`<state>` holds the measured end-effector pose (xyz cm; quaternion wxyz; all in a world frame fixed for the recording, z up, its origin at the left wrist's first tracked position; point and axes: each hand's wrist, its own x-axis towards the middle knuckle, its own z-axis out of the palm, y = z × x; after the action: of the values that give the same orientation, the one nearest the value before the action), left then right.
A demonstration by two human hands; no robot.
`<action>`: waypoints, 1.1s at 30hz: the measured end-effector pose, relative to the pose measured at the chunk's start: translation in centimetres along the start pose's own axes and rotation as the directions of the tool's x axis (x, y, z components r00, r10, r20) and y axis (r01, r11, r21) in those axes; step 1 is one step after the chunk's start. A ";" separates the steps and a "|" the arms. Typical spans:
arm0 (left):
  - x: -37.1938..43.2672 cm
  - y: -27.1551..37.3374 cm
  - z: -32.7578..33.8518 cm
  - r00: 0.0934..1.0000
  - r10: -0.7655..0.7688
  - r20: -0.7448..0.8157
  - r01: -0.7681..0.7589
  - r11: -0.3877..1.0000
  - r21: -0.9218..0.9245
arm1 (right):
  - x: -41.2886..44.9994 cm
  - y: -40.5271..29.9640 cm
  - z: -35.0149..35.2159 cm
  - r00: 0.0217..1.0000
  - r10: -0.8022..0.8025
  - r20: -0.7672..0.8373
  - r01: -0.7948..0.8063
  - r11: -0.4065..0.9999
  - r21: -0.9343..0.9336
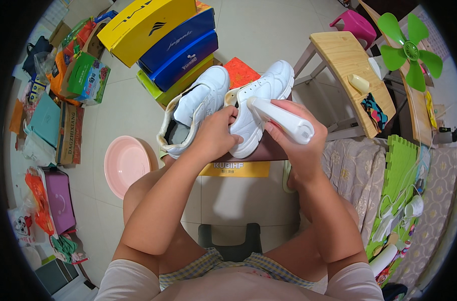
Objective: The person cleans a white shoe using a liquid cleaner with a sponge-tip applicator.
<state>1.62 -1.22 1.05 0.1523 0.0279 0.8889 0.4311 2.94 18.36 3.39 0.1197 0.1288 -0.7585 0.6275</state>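
Two white lace-less sneakers rest side by side in front of me on a dark reddish surface (273, 152). My left hand (217, 131) grips the heel collar of the right-hand sneaker (268, 86). In my right hand (307, 143) is a white plastic squeeze bottle (283, 120), tilted with its applicator tip against the side of that sneaker, near the ankle opening. The left-hand sneaker (217, 82) stands just left of my left hand, untouched by my right. Its collar lining looks yellowed, and its tongue is pushed up.
A pink basin (126, 163) sits on the floor to the left. Stacked shoe boxes (149, 30) rise beyond the sneakers, beside a red patterned piece (243, 71). To the right are a wooden table (336, 49), a green fan (411, 50) and a green foam mat (398, 165).
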 end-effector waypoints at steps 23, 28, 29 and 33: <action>0.1 -1.2 0.2 0.994 0.044 0.104 -0.039 0.998 -0.052 | -0.7 -0.2 0.1 0.993 0.012 0.114 -0.002 0.997 -0.080; 0.0 -0.6 -0.1 0.993 0.043 0.111 -0.041 0.999 -0.024 | -0.6 -0.1 -0.1 0.978 -0.090 0.187 0.108 0.990 -0.088; 0.0 -0.4 -0.2 0.993 0.036 0.116 -0.036 0.999 -0.002 | -0.6 -0.1 -0.1 0.985 -0.078 0.157 0.095 0.990 -0.102; 0.0 -0.6 0.0 0.992 0.023 0.126 -0.023 1.000 0.001 | -0.3 -0.1 0.1 1.000 -0.021 -0.008 0.020 0.998 -0.054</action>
<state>1.66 -1.60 0.54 0.2032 0.0654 0.8778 0.4289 3.26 18.26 3.36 0.1330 0.1305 -0.7733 0.6061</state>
